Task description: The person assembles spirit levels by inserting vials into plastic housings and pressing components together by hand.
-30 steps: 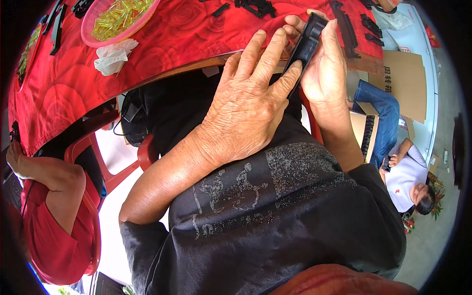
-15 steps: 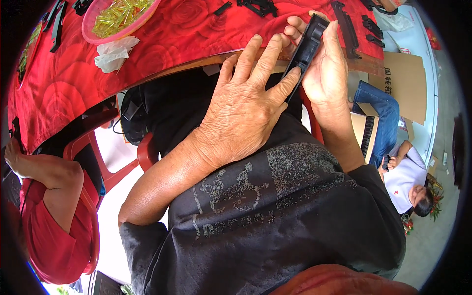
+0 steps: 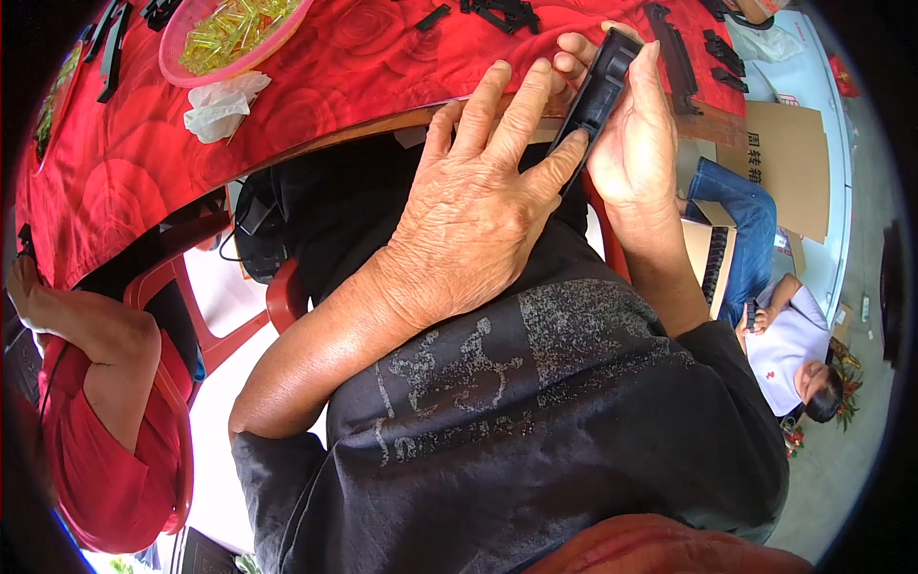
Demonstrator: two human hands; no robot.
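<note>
- barely any shift vs earlier frame: left hand (image 3: 473, 206) fingers straight, thumb pressing the black bar (image 3: 602, 84).
- right hand (image 3: 629, 153)?
- wrapped round it from behind.
- feel?
- prob. light, stiff, bit slick; edges might crack. hold long sides, mid-length.
- where's it now?
- up nr the table edge (image 3: 406, 118).

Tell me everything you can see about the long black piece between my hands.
The long black piece is narrow and plastic-looking, slightly glossy, with raised edges around a recessed, stepped face. It slants up to the right in view, near the edge of the red-covered table. The right hand cradles it; the left hand sets its thumb on the face, partly hiding the lower end.
</note>
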